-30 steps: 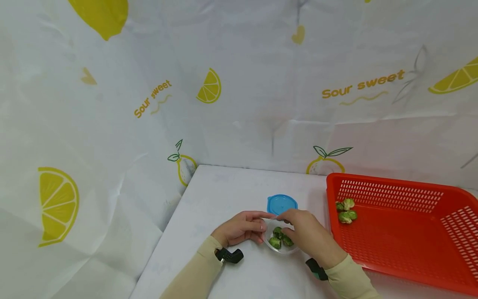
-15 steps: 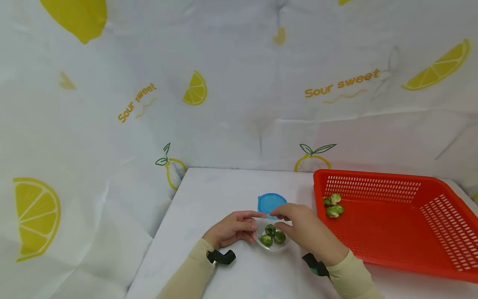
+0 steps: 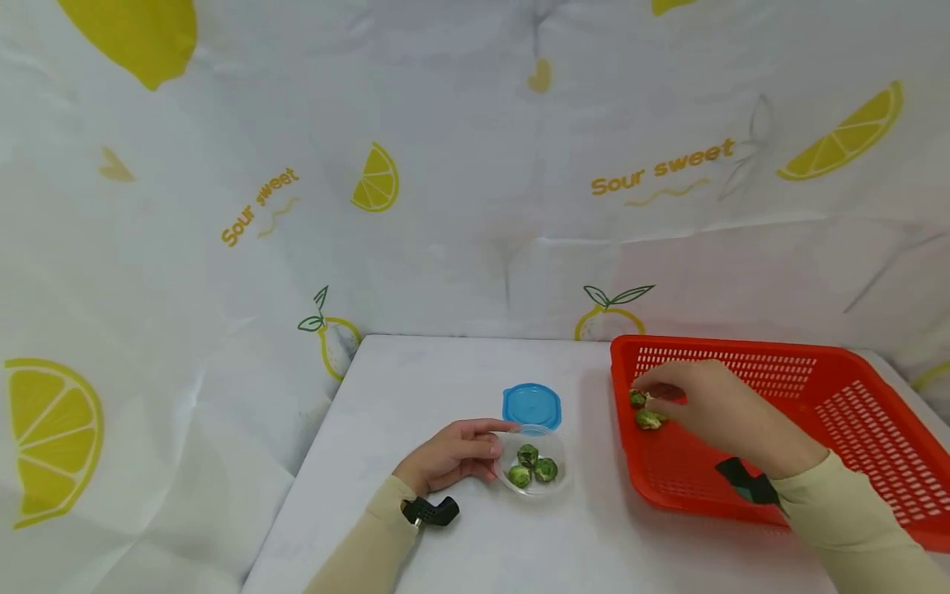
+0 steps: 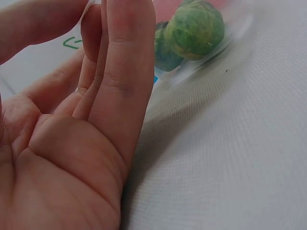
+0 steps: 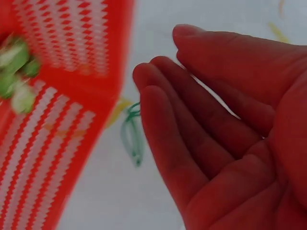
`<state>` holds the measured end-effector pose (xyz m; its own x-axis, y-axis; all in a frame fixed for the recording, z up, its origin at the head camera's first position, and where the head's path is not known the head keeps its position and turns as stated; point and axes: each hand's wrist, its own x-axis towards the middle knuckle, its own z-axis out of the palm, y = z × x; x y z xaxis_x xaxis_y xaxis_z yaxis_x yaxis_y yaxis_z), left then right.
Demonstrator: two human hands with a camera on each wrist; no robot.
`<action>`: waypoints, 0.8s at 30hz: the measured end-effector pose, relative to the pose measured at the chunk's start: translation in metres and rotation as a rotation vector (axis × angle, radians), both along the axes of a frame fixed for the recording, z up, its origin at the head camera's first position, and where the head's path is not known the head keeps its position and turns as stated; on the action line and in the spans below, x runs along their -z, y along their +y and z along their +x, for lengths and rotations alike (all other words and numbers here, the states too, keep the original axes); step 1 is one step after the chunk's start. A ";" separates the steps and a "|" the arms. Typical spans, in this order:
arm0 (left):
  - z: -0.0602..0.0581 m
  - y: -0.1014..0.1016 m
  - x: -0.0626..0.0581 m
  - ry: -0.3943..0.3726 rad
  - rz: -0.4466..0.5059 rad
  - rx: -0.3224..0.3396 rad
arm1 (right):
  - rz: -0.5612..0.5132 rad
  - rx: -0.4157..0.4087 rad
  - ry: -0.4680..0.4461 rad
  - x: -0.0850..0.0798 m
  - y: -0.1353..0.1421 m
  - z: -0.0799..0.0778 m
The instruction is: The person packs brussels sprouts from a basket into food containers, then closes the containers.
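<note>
My left hand (image 3: pixel 453 454) grips the left rim of a small clear plastic bowl (image 3: pixel 555 452), thumb at the edge and fingers around its side. Three Brussels sprouts (image 3: pixel 546 470) lie in the bowl; two of these sprouts (image 4: pixel 197 29) show past the fingers in the left wrist view. Over the left end of a red plastic basket (image 3: pixel 668 480) is my right hand (image 3: pixel 720 408), its fingertips right above the sprouts (image 3: pixel 648 420) there and partly hiding them. The right wrist view shows this hand (image 5: pixel 230 129) with loosely bent fingers and nothing between them.
A blue lid (image 3: pixel 532 404) lies on the white table (image 3: pixel 438 379) just behind the bowl. The basket's slotted walls rise to the right of the bowl. Behind the table hangs a white cloth (image 3: pixel 460 198) printed with lemons.
My right hand has left the bowl and moved right, over the basket's sprouts. The left hand stays at the bowl. The whole scene has shifted left in the head view.
</note>
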<state>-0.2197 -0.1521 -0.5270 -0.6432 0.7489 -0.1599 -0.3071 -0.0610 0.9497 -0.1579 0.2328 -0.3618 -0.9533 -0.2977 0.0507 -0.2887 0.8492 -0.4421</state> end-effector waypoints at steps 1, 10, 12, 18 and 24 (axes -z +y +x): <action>0.000 0.000 0.000 0.001 0.000 0.002 | 0.004 -0.003 -0.008 0.003 0.008 -0.003; 0.000 0.000 0.002 -0.001 -0.004 0.004 | 0.056 -0.023 -0.164 0.033 0.055 -0.034; 0.000 -0.001 0.002 -0.005 -0.002 0.007 | 0.069 -0.025 -0.185 0.039 0.059 -0.040; -0.001 -0.002 0.004 -0.004 0.020 0.014 | 0.046 -0.035 -0.221 0.052 0.066 -0.052; -0.001 -0.001 0.005 -0.014 0.034 0.012 | 0.023 -0.039 -0.264 0.064 0.070 -0.061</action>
